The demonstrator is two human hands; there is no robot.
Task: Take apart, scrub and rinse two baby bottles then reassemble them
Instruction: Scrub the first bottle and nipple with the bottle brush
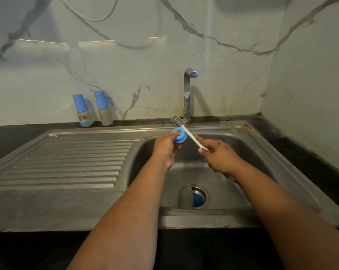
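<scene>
My left hand (165, 148) grips a blue bottle collar ring (179, 135) above the sink basin. My right hand (218, 154) pinches the white handle of a bottle brush (186, 131), whose grey bristle head points up and left behind the ring. Two baby bottles stand on the counter against the wall, each with a blue cap: one with a printed picture (83, 111) and one plain (104, 109).
The steel sink (262, 152) has a ribbed drainboard (77, 162) on its left. A chrome tap (188, 92) rises behind the basin; no water runs. Something blue lies in the drain (198, 199). Black counter surrounds the sink, with marble walls behind and to the right.
</scene>
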